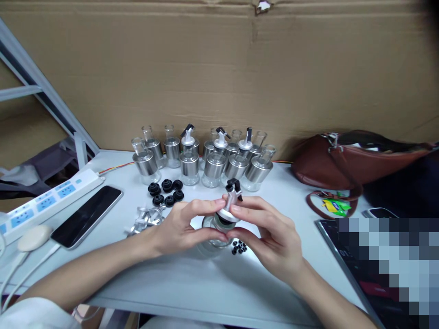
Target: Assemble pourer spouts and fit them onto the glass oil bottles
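Observation:
Both of my hands are closed around a silver pourer spout (232, 201) with a black flip cap, seated at the neck of a glass bottle (212, 249). My left hand (187, 226) has its index finger on the spout's rim and its thumb lower, by the bottle neck. From the other side, my right hand (265, 228) pinches the spout in the same way. The hands hide much of the bottle. Several small black caps (239, 247) lie just under my right hand. Left of my left hand is a pile of silver spout parts (147, 218).
Several glass bottles with steel sleeves (214, 169) stand at the back, some with spouts. Black stoppers (167, 186) lie before them. A phone (87, 217) and power strip (51, 203) are left; a brown bag (343, 164) and a laptop (353, 260) are right.

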`<state>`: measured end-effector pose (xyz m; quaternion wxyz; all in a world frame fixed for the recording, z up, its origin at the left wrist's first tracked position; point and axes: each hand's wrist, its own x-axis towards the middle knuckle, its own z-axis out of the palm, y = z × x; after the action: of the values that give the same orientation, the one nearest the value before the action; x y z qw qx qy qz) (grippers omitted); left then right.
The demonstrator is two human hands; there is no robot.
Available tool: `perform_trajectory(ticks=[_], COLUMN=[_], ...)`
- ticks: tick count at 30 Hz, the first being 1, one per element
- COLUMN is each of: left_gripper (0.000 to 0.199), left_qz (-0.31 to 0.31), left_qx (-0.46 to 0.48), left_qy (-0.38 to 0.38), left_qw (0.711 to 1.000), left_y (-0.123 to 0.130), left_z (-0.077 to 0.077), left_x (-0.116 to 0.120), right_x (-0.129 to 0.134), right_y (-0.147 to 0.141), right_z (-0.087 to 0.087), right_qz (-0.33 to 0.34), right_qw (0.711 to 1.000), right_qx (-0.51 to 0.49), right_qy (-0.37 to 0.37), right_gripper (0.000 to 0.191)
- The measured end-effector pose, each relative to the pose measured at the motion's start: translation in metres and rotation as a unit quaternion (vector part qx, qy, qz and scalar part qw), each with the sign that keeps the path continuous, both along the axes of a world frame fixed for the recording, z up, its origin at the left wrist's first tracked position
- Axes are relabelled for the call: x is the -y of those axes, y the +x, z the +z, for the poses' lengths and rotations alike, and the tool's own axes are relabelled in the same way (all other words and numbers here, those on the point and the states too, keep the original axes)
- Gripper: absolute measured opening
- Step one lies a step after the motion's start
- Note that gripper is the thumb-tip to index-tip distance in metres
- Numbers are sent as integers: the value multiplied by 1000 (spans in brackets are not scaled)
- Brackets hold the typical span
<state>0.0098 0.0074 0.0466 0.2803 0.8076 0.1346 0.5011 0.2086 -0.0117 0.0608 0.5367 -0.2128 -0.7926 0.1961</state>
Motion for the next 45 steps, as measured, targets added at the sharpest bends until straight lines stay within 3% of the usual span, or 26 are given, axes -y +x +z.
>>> perform_trajectory(ticks=[7,17,19,23,25,29,32,35,39,45], left_gripper=[65,38,33,24,25,29,30,30,31,28], left_qz=[-29,-9,-18,-48,-46,-47,-57,-64,-74,-92], left_qx=[41,82,105,129,129,142,154,154,151,119], left_qy=[-71,-133,-191,-377,-418,-436,-448,-465,-480,-457], left_qw=[996,988,976,916,898,887,879,870,861,877], left_y=[2,5,7,13,15,17,17,19,20,17], left_z=[2,4,3,-5,-11,-11,-4,2,6,9], left_x=[3,4,4,4,3,3,7,12,16,21], right_x=[-1,-5,-7,-14,-16,-14,-8,-2,1,1], right_y=[0,-2,-4,-7,-8,-10,-12,-13,-12,-8], right_z=[5,8,5,-14,-25,-33,-33,-34,-33,-28], right_qz=[0,-23,-26,-45,-54,-40,-2,61,121,133], right_qw=[1000,999,999,999,996,985,965,948,936,944], right_qx=[-4,13,4,-4,-2,-64,-130,-126,-105,-81], right_qy=[-2,30,26,-31,-76,-158,-228,-287,-313,-290], right_gripper=[48,39,36,26,22,20,34,46,54,53])
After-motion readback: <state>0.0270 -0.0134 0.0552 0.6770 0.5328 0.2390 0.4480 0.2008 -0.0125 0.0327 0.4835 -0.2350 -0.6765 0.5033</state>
